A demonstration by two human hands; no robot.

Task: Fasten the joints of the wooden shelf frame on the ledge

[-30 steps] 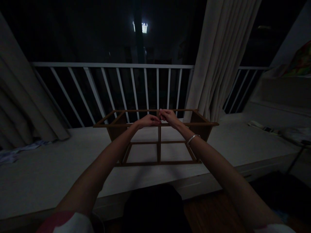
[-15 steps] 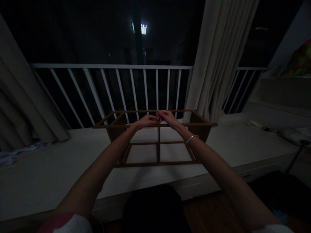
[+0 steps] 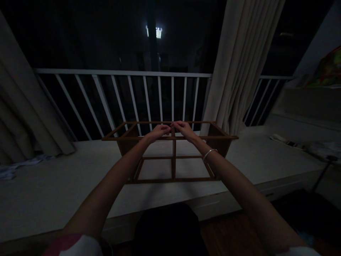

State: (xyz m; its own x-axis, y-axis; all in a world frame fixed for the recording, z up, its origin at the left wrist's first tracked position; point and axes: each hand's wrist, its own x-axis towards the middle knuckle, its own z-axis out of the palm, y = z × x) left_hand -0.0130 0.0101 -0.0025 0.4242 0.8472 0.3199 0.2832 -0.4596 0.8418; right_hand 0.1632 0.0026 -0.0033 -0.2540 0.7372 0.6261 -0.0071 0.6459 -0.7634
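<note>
A brown wooden frame (image 3: 174,160), like a small open rack with a middle divider, stands on the white window ledge (image 3: 80,177). Over the centre of its top, my left hand (image 3: 160,132) has its fingers bent together, the tips close to those of the other hand. My right hand (image 3: 183,128) is pinched at the short middle crosspiece, and a silver bangle (image 3: 210,153) circles that wrist. Whatever lies between the fingertips is too small and dark to make out.
Behind the rack runs a white railing (image 3: 122,74) before a dark window. Beige curtains (image 3: 239,64) hang on both sides. A strap (image 3: 287,141) lies on the ledge at right. Below the ledge's front edge is a dark rounded shape (image 3: 167,231).
My hands have drawn slightly apart; the fingertips overlapped before, and now a narrow gap shows the crosspiece between them. The rack stays in place.
</note>
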